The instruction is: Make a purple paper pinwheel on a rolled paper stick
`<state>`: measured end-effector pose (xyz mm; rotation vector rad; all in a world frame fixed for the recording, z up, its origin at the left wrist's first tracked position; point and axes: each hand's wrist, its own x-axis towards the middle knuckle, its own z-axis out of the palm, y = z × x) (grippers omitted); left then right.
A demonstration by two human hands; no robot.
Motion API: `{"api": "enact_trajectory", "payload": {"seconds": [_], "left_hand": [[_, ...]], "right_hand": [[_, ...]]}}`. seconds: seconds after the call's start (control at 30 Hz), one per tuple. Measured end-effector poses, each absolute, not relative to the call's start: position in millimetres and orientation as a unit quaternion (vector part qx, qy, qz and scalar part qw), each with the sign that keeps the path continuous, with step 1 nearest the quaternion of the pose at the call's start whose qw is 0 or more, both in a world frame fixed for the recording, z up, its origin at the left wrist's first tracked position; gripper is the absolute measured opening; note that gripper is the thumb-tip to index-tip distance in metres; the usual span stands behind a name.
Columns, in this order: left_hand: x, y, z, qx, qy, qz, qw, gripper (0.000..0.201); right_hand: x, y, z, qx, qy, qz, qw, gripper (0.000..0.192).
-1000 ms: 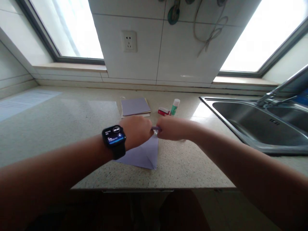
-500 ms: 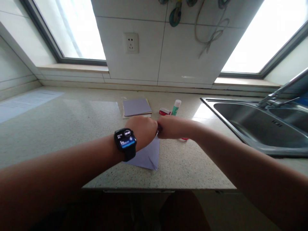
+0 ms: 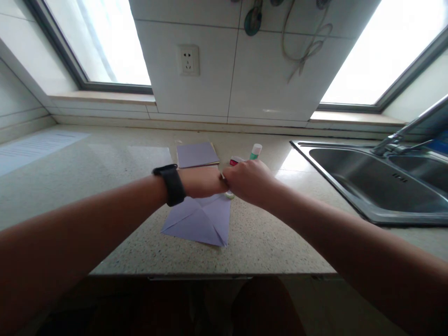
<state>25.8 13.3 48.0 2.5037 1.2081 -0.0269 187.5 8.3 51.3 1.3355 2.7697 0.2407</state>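
Nearest the camera, the front edge of the speckled stone countertop (image 3: 280, 252) runs across the frame, with both forearms reaching over it from below. Just beyond that edge lies the lilac paper sheet (image 3: 201, 221), flat on the countertop and creased with diagonal folds that meet near its middle; its near corner points toward the edge. The left hand (image 3: 203, 182) rests on the far part of the sheet, palm down and flattened, pressing the paper — no closed grasp is visible. A black wristband (image 3: 171, 185) circles the left wrist, beside the sheet's far left corner. The right hand (image 3: 250, 179) meets the left hand at the sheet's far right corner, its fingers curled around a small object with a pale, rounded end (image 3: 229, 194) showing just below the knuckles; what this object is cannot be told, though the hand is clenched on it.

Behind the sheet, farther along the countertop, sits a stack of lilac paper (image 3: 197, 155). To the right of the stack, partly hidden by the right hand, stand a small red item (image 3: 234, 161) and a glue stick (image 3: 255, 151) with a green label and white cap. Well to the right of the sheet — set into the countertop — is a stainless steel sink (image 3: 350, 196) with its faucet (image 3: 402, 133). On the tiled wall beyond the stack, a white power socket (image 3: 188, 59) is mounted between two windows.
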Motion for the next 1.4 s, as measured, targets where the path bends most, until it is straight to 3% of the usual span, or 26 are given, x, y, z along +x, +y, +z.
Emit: {"api": "enact_trajectory", "payload": {"seconds": [0.13,0.27,0.37,0.57,0.7,0.9,1.03,1.13,1.23,1.4], "left_hand": [[35,-1,42,0.872,0.487,0.033,0.045,0.032],[39,-16,41,0.859,0.51,0.053,0.0,0.038],[40,-14,42,0.861,0.505,0.036,0.047,0.033],[27,11,51,0.874,0.421,-0.045,0.238,0.031],[21,16,53,0.883,0.4,-0.047,0.241,0.033],[33,-7,49,0.882,0.467,0.012,0.072,0.027],[41,-22,45,0.869,0.494,0.027,0.022,0.034],[41,-19,45,0.864,0.499,0.015,0.066,0.032],[36,-7,51,0.867,0.462,-0.026,0.182,0.025],[28,2,58,0.858,0.415,-0.047,0.301,0.028]], "right_hand": [[184,22,50,0.409,0.902,-0.068,0.122,0.012],[188,29,51,0.402,0.894,-0.122,0.155,0.014],[188,22,51,0.41,0.899,-0.075,0.136,0.015],[195,9,49,0.418,0.901,0.114,0.036,0.029],[200,10,49,0.382,0.903,0.198,-0.017,0.033],[191,13,54,0.418,0.902,-0.048,0.1,0.016],[190,17,50,0.396,0.905,-0.089,0.127,0.017],[192,16,42,0.412,0.906,-0.028,0.091,0.019],[196,14,37,0.418,0.906,0.052,0.047,0.031],[203,8,46,0.35,0.912,0.213,-0.029,0.039]]}}
